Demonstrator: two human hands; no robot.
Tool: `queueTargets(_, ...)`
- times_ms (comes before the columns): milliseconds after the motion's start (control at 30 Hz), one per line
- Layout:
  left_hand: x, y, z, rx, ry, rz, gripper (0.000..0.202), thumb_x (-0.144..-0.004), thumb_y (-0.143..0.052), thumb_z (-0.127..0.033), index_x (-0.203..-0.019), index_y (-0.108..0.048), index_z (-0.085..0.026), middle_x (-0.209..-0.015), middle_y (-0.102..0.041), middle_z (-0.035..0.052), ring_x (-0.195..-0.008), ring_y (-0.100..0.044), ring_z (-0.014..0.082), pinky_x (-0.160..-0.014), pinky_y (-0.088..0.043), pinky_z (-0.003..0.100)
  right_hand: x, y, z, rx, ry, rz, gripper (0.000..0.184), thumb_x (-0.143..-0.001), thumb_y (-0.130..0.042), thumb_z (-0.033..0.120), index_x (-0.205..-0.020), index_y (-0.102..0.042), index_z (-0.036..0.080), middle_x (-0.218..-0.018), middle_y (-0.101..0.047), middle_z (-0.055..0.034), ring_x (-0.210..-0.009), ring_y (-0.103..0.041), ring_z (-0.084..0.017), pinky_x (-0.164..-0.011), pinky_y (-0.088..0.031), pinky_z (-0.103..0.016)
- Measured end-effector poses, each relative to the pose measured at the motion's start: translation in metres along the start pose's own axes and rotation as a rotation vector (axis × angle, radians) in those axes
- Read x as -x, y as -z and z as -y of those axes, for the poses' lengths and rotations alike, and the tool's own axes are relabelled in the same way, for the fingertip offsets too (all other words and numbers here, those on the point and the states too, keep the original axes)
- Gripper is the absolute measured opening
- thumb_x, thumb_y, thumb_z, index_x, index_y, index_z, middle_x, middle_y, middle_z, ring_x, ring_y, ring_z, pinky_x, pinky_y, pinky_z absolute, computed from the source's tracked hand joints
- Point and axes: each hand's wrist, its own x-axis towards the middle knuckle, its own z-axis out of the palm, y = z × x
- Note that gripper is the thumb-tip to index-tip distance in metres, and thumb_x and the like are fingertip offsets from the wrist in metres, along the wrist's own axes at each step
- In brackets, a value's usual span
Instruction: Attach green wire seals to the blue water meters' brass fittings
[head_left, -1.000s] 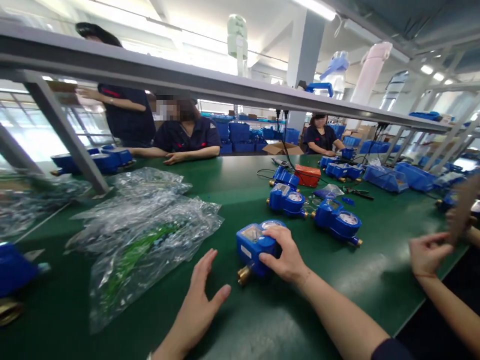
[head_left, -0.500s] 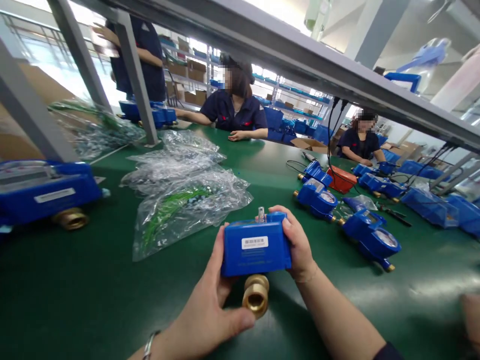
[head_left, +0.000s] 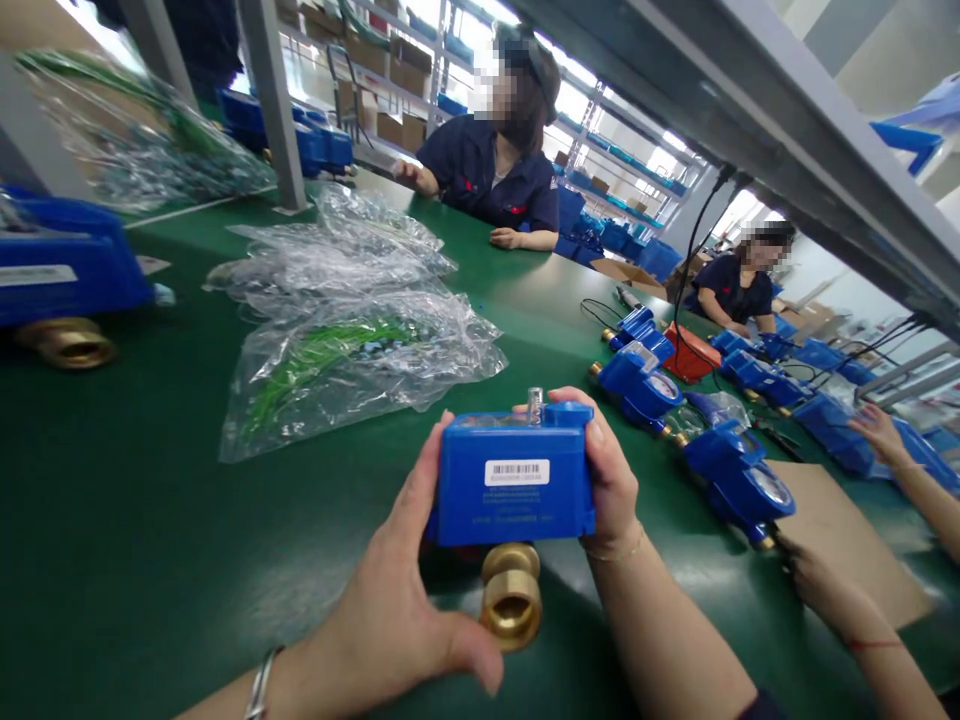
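Observation:
Both my hands hold one blue water meter [head_left: 514,485] just above the green table [head_left: 135,520]. Its barcode label faces me and a brass threaded fitting [head_left: 511,597] sticks out below. My left hand [head_left: 405,610] wraps the meter's left side from underneath, thumb near the brass fitting. My right hand [head_left: 611,480] grips the right side, fingers curled over the top edge.
Clear plastic bags [head_left: 345,340] with green parts lie to the left. Another blue meter [head_left: 64,270] sits at far left. Several blue meters [head_left: 731,475] and an orange box [head_left: 694,352] stand to the right. A co-worker's hands [head_left: 814,585] hold a brown card [head_left: 840,525]. Two people sit across the table.
A second ago the meter lay on the table under my right hand alone. My left hand joined, and the meter is now lifted and turned label toward me; the view has dropped lower.

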Motion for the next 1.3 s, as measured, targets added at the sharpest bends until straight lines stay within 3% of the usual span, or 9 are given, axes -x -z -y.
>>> queueTargets(233, 0.000, 0.003, 0.002, -0.024, 0.022, 0.016, 0.143, -0.027, -0.084, -0.055, -0.143, -0.005, -0.030, -0.145, -0.027, 0.0111, -0.125, -0.032, 0.0439, -0.104, -0.019, 0.062, 0.000, -0.003, 0.000, -0.017, -0.004, -0.002, 0.039, -0.080, -0.047, 0.047, -0.110, -0.048, 0.022, -0.103, -0.062, -0.0069, -0.100, -0.058, -0.028, -0.084, -0.047, -0.046)
queueTargets(433, 0.002, 0.005, 0.008, -0.017, -0.005, 0.038, 0.141, -0.031, -0.086, -0.051, -0.143, -0.002, -0.032, -0.146, -0.025, 0.0105, -0.126, -0.031, 0.0422, -0.104, -0.019, 0.062, 0.001, -0.001, -0.002, -0.007, -0.001, 0.007, 0.040, -0.082, -0.046, 0.046, -0.113, -0.047, 0.021, -0.105, -0.062, -0.0070, -0.101, -0.058, -0.028, -0.083, -0.047, -0.044)
queueTargets(800, -0.001, 0.006, 0.005, -0.062, -0.055, 0.082, 0.137, -0.034, -0.079, -0.062, -0.142, 0.000, -0.034, -0.145, -0.025, 0.0112, -0.127, -0.030, 0.0413, -0.107, -0.013, 0.061, 0.001, 0.001, -0.002, -0.021, 0.005, 0.034, 0.039, -0.083, -0.047, 0.046, -0.113, -0.048, 0.022, -0.110, -0.061, -0.0077, -0.105, -0.056, -0.030, -0.088, -0.043, -0.049)
queueTargets(1300, 0.000, 0.004, 0.008, 0.028, -0.012, 0.094, 0.136, -0.034, -0.081, -0.059, -0.141, 0.001, -0.038, -0.146, -0.023, 0.0082, -0.126, -0.032, 0.0405, -0.109, -0.013, 0.059, 0.001, 0.002, -0.001, 0.014, 0.007, 0.040, 0.040, -0.084, -0.043, 0.047, -0.114, -0.047, 0.021, -0.111, -0.061, -0.0078, -0.106, -0.055, -0.030, -0.086, -0.045, -0.047)
